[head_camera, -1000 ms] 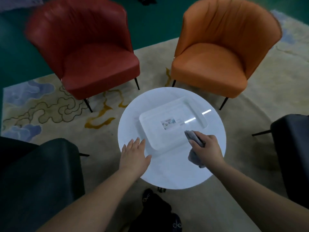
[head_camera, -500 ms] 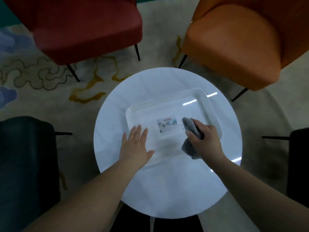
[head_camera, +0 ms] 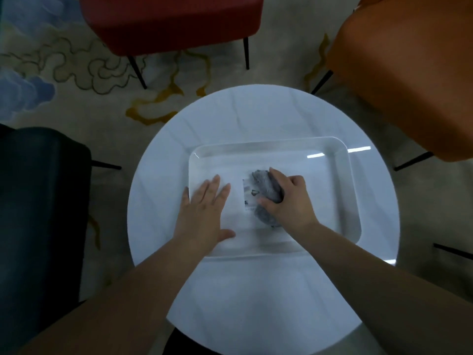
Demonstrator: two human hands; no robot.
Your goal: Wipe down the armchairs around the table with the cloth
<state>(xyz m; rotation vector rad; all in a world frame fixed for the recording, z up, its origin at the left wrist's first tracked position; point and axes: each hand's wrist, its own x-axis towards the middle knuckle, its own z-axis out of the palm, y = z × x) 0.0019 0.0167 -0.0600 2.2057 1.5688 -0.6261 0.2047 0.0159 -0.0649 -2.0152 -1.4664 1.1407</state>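
**Mia:** Two hands are over the white tray (head_camera: 343, 160); the tray sits on the round white table (head_camera: 256, 116).

**Ben:** Where is the cloth (head_camera: 266, 187)?

**Mia:** It is grey and all bunched up; it lies in the middle of the tray, on top of a small picture label (head_camera: 247, 194); the right hand (head_camera: 289, 201) is closed around it, fingers over the top and thumb on the near side.

**Ben:** Which way does it point?

**Mia:** Its long way runs from the far side of the tray toward the person, leaning a bit to the right as it comes near; one end sticks out past the fingertips, the other end sticks out under the wrist.

**Ben:** And the left hand (head_camera: 204, 211)?

**Mia:** It is open and flat, palm down on the left part of the tray, fingers spread and pointing away; it holds nothing; the cloth is just beside it on the right, not touching it.

**Ben:** What about the chairs?

**Mia:** A red armchair (head_camera: 174, 21) is at the far left; an orange armchair (head_camera: 409, 73) is at the far right; a dark armchair (head_camera: 38, 201) is on the left; all stand on a patterned rug (head_camera: 76, 73); the cloth touches none of them.
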